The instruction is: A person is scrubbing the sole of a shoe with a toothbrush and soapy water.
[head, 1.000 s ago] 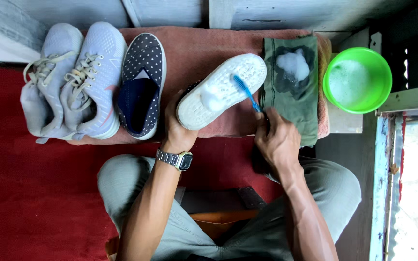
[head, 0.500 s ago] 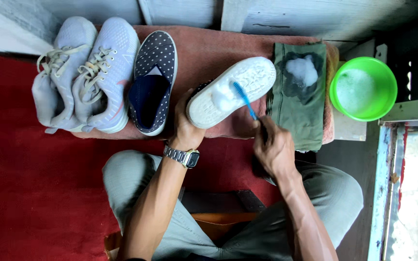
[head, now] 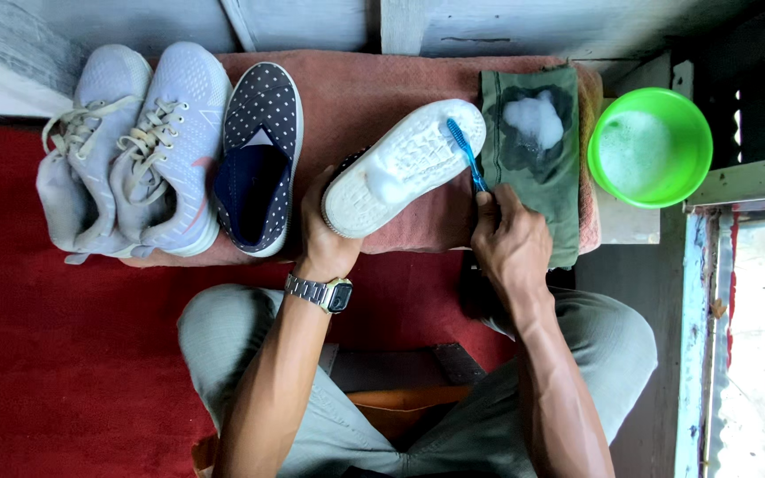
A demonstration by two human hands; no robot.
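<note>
Shoes, four in all. Two pale grey laced trainers [head: 130, 150] lie side by side at the far left of the surface [head: 356, 88], which is covered in faded red cloth. One navy slip-on with white dots [head: 258, 159] lies just beside them. One white-soled shoe [head: 400, 168] is held sole-up near the middle, with a dab of foam on the sole.

Toothbrush [head: 467, 150], one, blue, its bristled head resting on the sole's toe end.

Green cloth [head: 533, 150], one, right of the held shoe, with a wet dark patch and a mound of suds.

Green bowl [head: 648, 146], one, round, with foamy water, at the far right.

Wristwatch [head: 320, 292], one, metal band, on the left wrist.

Left hand [head: 325, 235]: fingers clamped around the white-soled shoe from beneath. Right hand [head: 511, 239]: fingers closed on the toothbrush handle.

Change since half a second ago: the brush head sits nearer the toe end; the other shoes, cloth and bowl lie as before.
</note>
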